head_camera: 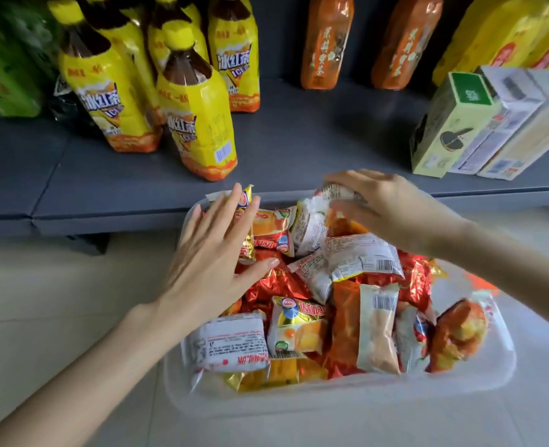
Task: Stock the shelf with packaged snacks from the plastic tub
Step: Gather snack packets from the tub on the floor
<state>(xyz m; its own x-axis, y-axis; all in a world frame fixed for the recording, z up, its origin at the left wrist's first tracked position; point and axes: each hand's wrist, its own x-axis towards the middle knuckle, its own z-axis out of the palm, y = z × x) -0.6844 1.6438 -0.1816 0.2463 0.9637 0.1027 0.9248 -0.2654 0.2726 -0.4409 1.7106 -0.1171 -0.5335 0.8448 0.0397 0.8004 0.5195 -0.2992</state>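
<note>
I'm at the picking step: both hands are over the tub [479,387], which sits on the floor against the shelf [299,137], and it is full of snacks [357,262]. My right hand [389,208] is curled over a white pack [337,190] at the tub's far edge, fingers closed on it, so I judge that one is the grab. My left hand [215,250] is flat and open, fingers spread, resting on the foil packs beneath it and holding nothing.

Next I'd lift the white pack clear and carry it forward to the bare grey stretch just beyond my right hand, between the bottles [198,124] and the cartons [453,130].

The packs are small crinkly pillows, glossy foil or printed film, slippery and loosely heaped; the tub is clear, soft-cornered plastic.
</note>
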